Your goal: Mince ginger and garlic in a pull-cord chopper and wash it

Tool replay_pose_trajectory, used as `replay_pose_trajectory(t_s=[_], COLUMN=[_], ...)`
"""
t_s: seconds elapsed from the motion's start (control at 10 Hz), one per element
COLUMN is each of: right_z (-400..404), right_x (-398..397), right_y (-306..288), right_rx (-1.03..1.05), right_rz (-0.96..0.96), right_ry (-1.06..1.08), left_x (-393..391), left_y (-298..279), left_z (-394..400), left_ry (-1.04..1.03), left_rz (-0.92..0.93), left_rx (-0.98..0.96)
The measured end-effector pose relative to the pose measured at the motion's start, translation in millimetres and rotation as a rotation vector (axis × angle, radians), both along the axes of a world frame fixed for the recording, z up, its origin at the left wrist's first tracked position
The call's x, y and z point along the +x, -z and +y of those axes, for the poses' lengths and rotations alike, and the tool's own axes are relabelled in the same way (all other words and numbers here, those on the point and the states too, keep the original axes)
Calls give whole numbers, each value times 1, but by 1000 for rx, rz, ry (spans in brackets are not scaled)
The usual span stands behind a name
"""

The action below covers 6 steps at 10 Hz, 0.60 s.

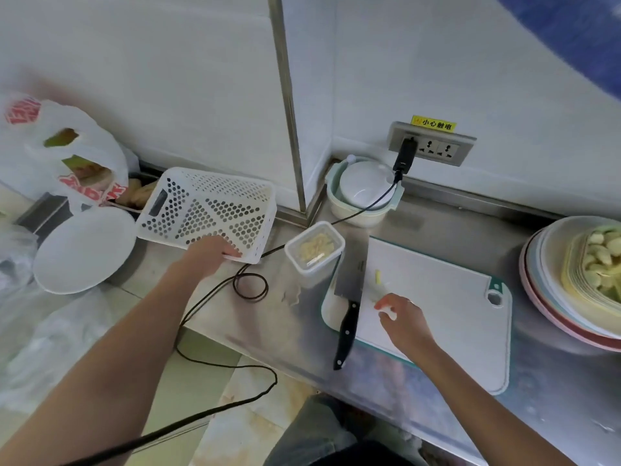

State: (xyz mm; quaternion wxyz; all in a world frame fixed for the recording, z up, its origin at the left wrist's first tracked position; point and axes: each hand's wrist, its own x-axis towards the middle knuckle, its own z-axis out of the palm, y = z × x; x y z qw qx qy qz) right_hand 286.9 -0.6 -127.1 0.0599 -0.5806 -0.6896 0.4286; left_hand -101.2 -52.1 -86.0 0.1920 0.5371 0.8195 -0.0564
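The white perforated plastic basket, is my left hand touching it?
Touching. The head view shows the left hand gripping the near rim of the white perforated plastic basket, fingers curled over its edge, lifting it tilted.

1. A white perforated basket (208,210) sits tilted at the desk's (420,375) left end.
2. A round white plate (84,250) lies left of the basket, near a white plastic bag with red print (60,153).
3. A grey wall socket (433,146) carries a yellow warning sticker (433,124); a black plug (405,159) sits in its left outlet.
4. A black cable (248,284) runs from the plug across the desk, coils once, and trails down over the floor.
5. A stack of pastel plates (551,297) stands at the right edge, holding pale yellowish pieces (601,260).
6. A metal strip (289,105) runs up the white wall corner.
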Motion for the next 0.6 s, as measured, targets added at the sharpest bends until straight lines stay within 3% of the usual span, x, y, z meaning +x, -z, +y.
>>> replay_pose_trajectory(t_s=[0.2,0.5,0.6], right_z=[-3,7,10], right_x=[9,14,21], right_y=[3,-2,-14], right_rx=[-95,-12,41], right_rz=[13,-113,-270], right_ry=[59,57,-124], left_x=[-14,3,31], left_y=[-10,-8,-24], left_z=[-7,-7,-21], left_ry=[-104,-165,-172], left_rz=[-39,26,19], left_rx=[-142,-54,354])
